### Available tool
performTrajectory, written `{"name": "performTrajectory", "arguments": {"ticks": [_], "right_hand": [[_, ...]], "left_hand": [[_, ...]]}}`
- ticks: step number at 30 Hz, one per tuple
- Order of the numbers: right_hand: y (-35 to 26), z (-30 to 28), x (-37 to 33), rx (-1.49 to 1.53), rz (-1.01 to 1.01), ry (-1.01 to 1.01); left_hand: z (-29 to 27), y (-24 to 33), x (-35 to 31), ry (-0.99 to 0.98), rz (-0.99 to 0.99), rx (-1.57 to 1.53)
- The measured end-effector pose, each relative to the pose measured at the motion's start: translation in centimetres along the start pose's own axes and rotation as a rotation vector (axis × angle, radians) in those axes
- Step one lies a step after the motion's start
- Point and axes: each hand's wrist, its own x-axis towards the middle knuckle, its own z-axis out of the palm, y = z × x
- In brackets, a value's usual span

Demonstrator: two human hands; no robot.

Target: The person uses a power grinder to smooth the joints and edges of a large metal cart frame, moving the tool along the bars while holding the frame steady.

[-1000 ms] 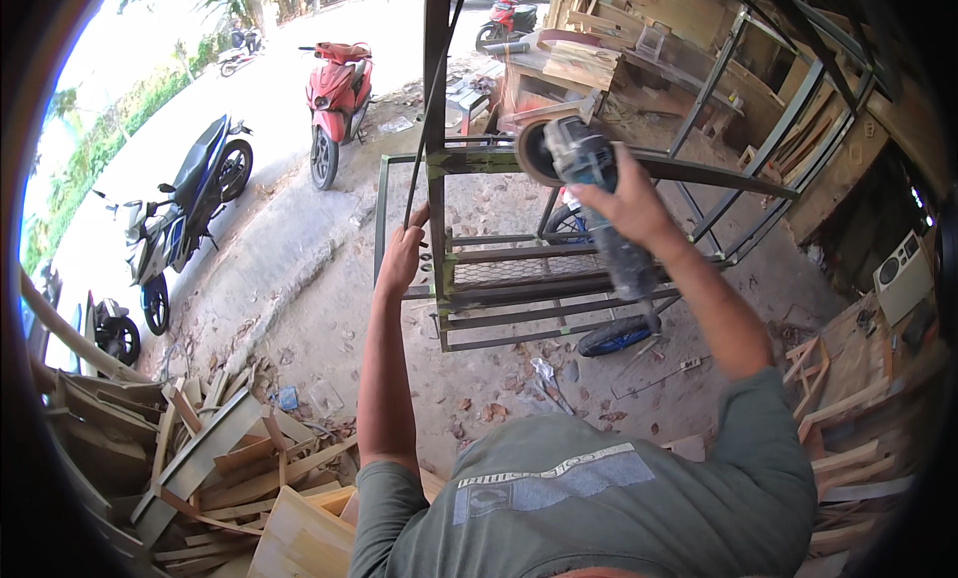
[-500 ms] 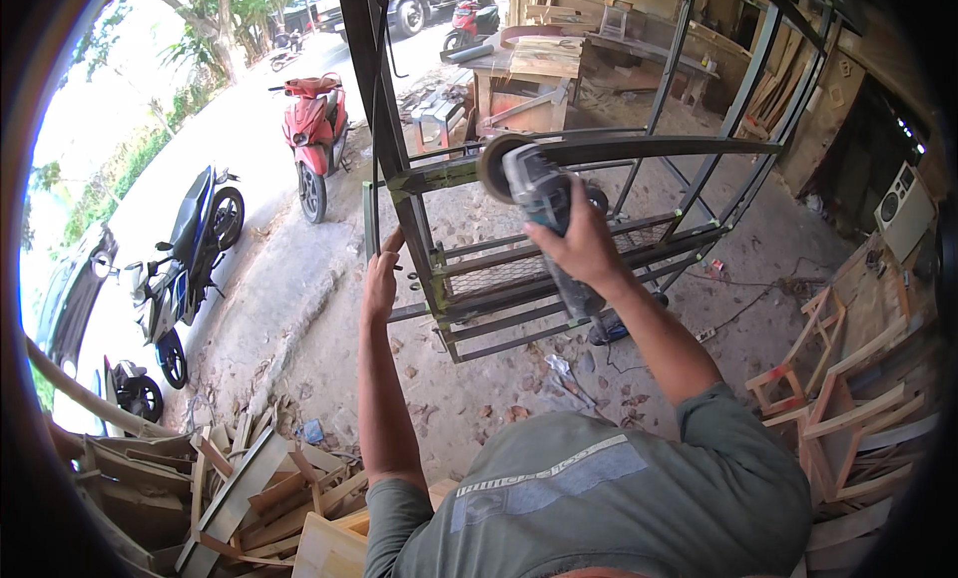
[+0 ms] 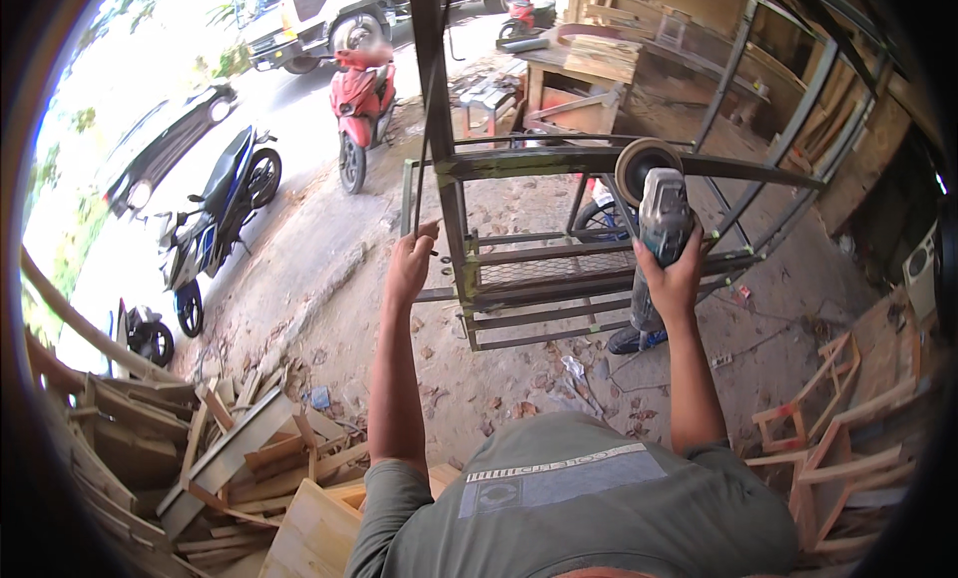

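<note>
My right hand (image 3: 677,269) is wrapped round the body of an angle grinder (image 3: 663,209). Its round disc (image 3: 647,171) is up against, or just in front of, the upper crossbar (image 3: 559,161) of a dark welded metal frame; whether they touch I cannot tell. On the left, my left hand (image 3: 407,264) is closed round a thin dark upright rod (image 3: 424,149) beside the frame's tall post (image 3: 435,89). Lower down, the frame carries mesh (image 3: 529,272) between its bars.
A red scooter (image 3: 361,109), a blue-black motorcycle (image 3: 215,204), a dark car (image 3: 170,144) and a truck (image 3: 309,24) stand beyond on the left. Scrap wood (image 3: 259,458) lies at lower left, wooden frames (image 3: 828,418) at right. A shoe (image 3: 636,340) shows below the grinder, near a cable (image 3: 689,373).
The view has swung, shifting the scene rightward. My right hand has brought the grinder further right along the crossbar, and it now stands more upright. My left hand keeps hold of the rod.
</note>
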Motion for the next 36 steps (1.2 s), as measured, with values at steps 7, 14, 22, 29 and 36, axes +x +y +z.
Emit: {"name": "performTrajectory", "arguments": {"ticks": [7, 14, 22, 29, 36], "right_hand": [[-1.8, 4.7, -2.7, -0.029, -0.319, -0.222], [-6.7, 12.2, -2.2, 0.076, -0.585, -0.427], [-6.4, 17.2, -1.2, -0.011, -0.618, -0.488], [-6.8, 18.2, -0.3, -0.051, -0.625, -0.453], [-6.8, 18.2, -0.9, -0.128, -0.631, -0.471]], "left_hand": [[-4.2, 11.2, -9.2, 0.305, -0.08, 0.195], [-4.8, 18.0, -12.7, 0.383, 0.013, 0.28], [-4.5, 18.6, -12.9, 0.323, 0.04, 0.245], [-4.9, 17.5, -12.3, 0.301, 0.053, 0.282], [-5.3, 17.6, -12.6, 0.305, 0.059, 0.217]]}}
